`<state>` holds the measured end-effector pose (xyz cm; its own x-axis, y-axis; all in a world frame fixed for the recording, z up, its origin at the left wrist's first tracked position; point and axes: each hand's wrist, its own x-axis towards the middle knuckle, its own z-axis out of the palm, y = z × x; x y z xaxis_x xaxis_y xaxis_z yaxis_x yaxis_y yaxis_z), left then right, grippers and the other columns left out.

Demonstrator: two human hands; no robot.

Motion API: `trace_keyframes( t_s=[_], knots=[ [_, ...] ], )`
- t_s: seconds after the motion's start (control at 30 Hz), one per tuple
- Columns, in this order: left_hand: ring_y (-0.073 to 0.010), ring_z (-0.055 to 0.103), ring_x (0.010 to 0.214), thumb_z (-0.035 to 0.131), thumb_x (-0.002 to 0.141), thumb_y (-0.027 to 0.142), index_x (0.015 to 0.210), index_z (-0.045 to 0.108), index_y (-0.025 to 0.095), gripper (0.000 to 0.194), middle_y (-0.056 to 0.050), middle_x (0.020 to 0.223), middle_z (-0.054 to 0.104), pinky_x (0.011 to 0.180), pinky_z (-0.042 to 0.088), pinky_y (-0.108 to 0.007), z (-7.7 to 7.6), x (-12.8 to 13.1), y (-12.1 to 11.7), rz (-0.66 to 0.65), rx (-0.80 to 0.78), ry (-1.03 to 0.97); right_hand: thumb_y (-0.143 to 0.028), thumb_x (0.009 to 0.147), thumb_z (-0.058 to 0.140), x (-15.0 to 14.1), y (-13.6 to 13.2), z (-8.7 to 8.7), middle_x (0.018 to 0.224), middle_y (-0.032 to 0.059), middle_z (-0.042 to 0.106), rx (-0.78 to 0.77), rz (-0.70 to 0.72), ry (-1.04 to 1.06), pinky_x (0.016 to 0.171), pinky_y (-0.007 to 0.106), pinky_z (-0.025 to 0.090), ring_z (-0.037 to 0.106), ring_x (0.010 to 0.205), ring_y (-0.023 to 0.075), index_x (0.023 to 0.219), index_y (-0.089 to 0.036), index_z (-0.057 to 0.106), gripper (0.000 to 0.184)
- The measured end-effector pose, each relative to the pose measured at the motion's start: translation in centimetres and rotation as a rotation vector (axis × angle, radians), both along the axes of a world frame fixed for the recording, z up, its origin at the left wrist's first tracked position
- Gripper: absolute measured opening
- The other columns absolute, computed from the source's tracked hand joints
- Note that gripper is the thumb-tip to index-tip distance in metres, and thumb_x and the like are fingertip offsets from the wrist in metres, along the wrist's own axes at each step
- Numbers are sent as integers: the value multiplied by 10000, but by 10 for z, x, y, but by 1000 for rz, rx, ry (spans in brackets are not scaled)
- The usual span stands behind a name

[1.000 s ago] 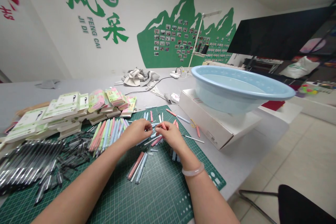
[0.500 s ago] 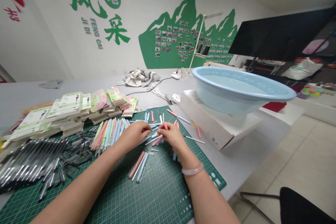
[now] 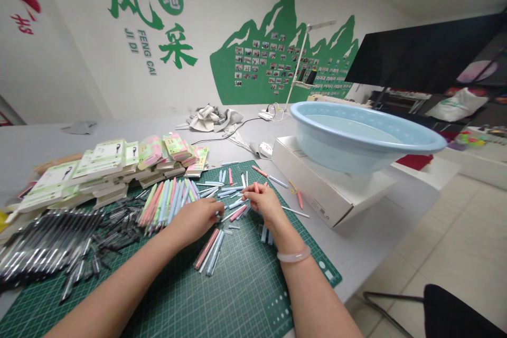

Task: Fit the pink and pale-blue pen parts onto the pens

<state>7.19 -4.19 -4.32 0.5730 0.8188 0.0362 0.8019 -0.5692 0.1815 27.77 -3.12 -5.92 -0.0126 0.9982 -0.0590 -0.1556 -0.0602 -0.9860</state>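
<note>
My right hand [image 3: 266, 203] is closed in a pinch on a pink pen part [image 3: 256, 187], mostly covered by the fingers. To its left, my left hand [image 3: 201, 217] has its fingers curled together; whatever they hold, if anything, is hidden. Between and beyond the hands lie loose blue pen parts [image 3: 232, 189], pink pieces [image 3: 238, 213] and thin white tubes. Nearer me on the green cutting mat [image 3: 237, 290] is a small group of pink, white and blue barrels [image 3: 209, 251]. Beside my left hand rests a row of pastel pens [image 3: 168, 200].
Black pens [image 3: 47, 243] and loose dark caps fill the mat's left side, with stacked paper boxes [image 3: 105, 161] behind. A blue basin [image 3: 356, 142] stands on a white carton [image 3: 317, 185] at right. Grey cloth [image 3: 209, 118] and a cable lie farther back.
My left hand has moved slightly left and toward me, its fingers still curled. My right hand has shifted a little right, away from the left, with the pink part still in it.
</note>
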Motion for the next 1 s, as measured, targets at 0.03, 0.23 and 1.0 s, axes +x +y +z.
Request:
trace_keyframes(
  t_s=[0.03,0.23,1.0],
  knots=[
    [-178,584,819,486,781,187,864,610,289,181,-3,886,640,617,353,-238,1,-3,2,9,-3,-10,-226,596,604,0,0,0,572,-3,607,3,-1,6,413,214,164,291,380,47,722,-139,630,155],
    [-187,599,800,462,798,242,829,641,239,181,-23,885,672,625,370,-243,18,-30,28,238,83,-59,-198,557,641,0,-1,1,489,-49,519,48,-61,-55,441,217,233,340,416,63,656,-150,614,114],
    [-93,594,640,721,667,277,853,593,139,264,-11,735,639,640,471,-215,-5,31,38,208,-1031,-1157,-186,585,652,-25,-10,6,511,-50,540,61,-84,148,429,201,264,377,423,67,705,-141,640,129]
  ],
)
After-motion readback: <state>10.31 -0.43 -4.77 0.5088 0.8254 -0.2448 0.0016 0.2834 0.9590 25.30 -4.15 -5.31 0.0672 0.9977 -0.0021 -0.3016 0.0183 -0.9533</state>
